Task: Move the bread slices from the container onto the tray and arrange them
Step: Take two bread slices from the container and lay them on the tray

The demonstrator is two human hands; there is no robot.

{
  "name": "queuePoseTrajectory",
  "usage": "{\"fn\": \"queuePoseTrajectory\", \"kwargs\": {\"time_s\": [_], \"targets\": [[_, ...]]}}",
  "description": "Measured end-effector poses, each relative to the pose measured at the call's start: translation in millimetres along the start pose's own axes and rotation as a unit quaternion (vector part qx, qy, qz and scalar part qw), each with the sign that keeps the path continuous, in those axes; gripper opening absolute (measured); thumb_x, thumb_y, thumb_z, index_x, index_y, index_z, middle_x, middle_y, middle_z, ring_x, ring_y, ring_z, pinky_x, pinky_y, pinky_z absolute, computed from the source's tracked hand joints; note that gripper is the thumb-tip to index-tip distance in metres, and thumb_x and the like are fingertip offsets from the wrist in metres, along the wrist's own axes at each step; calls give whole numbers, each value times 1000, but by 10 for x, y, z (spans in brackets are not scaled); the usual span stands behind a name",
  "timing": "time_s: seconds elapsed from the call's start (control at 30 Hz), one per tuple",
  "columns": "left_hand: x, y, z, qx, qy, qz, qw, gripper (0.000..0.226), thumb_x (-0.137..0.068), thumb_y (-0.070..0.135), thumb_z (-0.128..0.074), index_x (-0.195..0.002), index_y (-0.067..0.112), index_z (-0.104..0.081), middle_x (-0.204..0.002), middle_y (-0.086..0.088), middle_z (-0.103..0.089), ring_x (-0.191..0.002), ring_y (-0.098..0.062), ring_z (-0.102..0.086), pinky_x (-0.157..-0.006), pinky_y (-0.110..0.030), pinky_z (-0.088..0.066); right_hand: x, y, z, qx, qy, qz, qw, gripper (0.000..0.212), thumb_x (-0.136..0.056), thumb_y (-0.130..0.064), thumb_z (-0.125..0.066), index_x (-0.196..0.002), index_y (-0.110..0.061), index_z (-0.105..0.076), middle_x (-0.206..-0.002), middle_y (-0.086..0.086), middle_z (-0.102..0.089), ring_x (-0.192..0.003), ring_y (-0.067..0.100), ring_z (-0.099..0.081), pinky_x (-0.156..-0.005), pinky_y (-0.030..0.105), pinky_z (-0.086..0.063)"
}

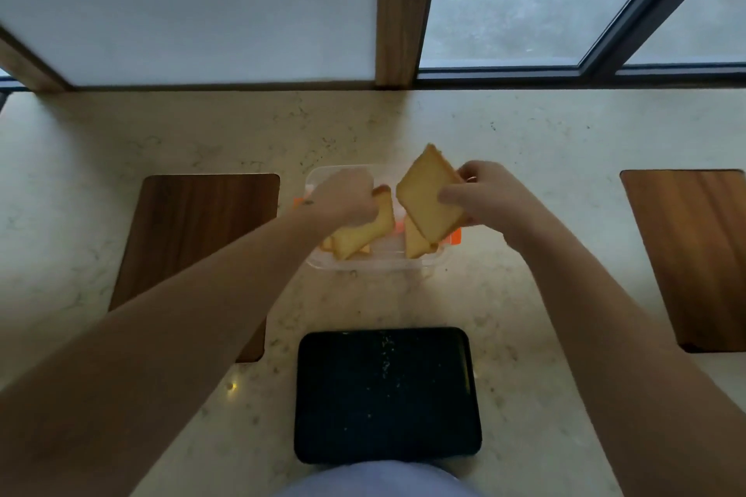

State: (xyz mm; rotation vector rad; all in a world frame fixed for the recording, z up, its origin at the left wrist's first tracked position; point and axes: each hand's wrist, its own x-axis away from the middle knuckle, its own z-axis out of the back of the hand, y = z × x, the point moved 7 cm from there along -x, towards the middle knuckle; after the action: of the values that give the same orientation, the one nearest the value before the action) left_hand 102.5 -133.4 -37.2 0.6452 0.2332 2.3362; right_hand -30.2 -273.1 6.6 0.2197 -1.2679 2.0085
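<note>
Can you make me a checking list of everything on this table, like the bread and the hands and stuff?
Surface: pale speckled stone counter, with dark wooden boards left and right.
Job's things: clear container holding bread slices; black tray nearer the person, only crumbs on it.
Clutter: nothing seen.
Hands: right hand holds a bread slice lifted above the container; left hand reaches into the container, gripping another slice.
Cables: nothing seen.
Surroundings: window and wooden post behind the counter.
</note>
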Motion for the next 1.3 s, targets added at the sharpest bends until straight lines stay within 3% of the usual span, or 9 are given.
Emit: {"fn": "queuePoseTrajectory", "kwargs": {"time_s": [0.07,0.13,0.3,0.5,0.73,0.83,0.97,1.1,1.3], "targets": [[239,-139,164,151,37,25,988,25,-80,16,-69,-103,17,-57,-83,3,-57,-67,-8,-52,-51,-23,-40,311,209,134,-187,-19,-10,982,20,-85,-14,-70,-103,-9,-65,-105,14,-69,-80,24,-76,-63,29,-62],[634,-281,213,329,59,72,940,35,-79,21,-76,-104,30,-54,-86,11,-60,-72,-5,-58,-53,-20,-45,594,433,137,-328,-54,-9,943,32,-85,-10,-72,-116,-5,-64,-116,17,-69,-94,25,-75,-73,33,-62],[1603,-462,-347,684,39,148,713,32,-83,13,-75,-112,19,-64,-100,2,-77,-93,-18,-73,-64,-30,-60,1063,1060,-192,-443,-111,-57,888,56,-76,-3,-77,-128,-10,-59,-121,15,-70,-104,27,-73,-76,34,-61],[2320,-549,-1408,813,55,283,506,57,-73,1,-73,-127,11,-55,-124,-13,-63,-111,-34,-62,-71,-44,-60,1389,1670,-785,-482,-145,-128,854,64,-71,-6,-80,-131,-10,-58,-120,10,-74,-109,32,-71,-79,40,-62],[2899,-555,-2449,848,100,440,278,45,-86,-7,-61,-126,12,-48,-121,-19,-53,-97,-38,-54,-83,-50,-48,1700,2188,-1353,-451,-138,-221,854,36,-88,-2,-70,-120,-16,-61,-103,5,-79,-96,26,-76,-71,38,-63],[2837,-610,-2562,858,138,427,251,46,-87,-9,-60,-125,13,-48,-124,-19,-51,-101,-38,-53,-82,-49,-50,1814,2233,-1451,-424,-122,-235,866,34,-88,-4,-70,-119,-15,-61,-114,9,-74,-98,27,-75,-73,38,-62],[2642,-666,-2514,858,134,406,285,46,-88,-8,-59,-129,12,-47,-119,-18,-55,-96,-34,-57,-86,-46,-50,1913,2144,-1528,-412,-100,-233,875,28,-92,-5,-65,-116,-17,-59,-118,8,-68,-105,27,-69,-69,34,-60],[2449,-675,-2479,845,125,412,317,52,-91,-5,-59,-139,6,-43,-136,-20,-51,-122,-36,-52,-95,-46,-47,1956,2056,-1595,-424,-92,-228,872,26,-93,-4,-65,-116,-16,-60,-120,10,-68,-107,30,-69,-76,39,-59],[2290,-678,-2452,831,116,425,339,52,-93,-3,-59,-141,4,-42,-140,-22,-50,-124,-37,-51,-94,-45,-48,1982,2063,-1654,-438,-76,-228,867,30,-91,-6,-67,-119,-14,-61,-117,10,-72,-100,26,-74,-78,41,-61]]}}
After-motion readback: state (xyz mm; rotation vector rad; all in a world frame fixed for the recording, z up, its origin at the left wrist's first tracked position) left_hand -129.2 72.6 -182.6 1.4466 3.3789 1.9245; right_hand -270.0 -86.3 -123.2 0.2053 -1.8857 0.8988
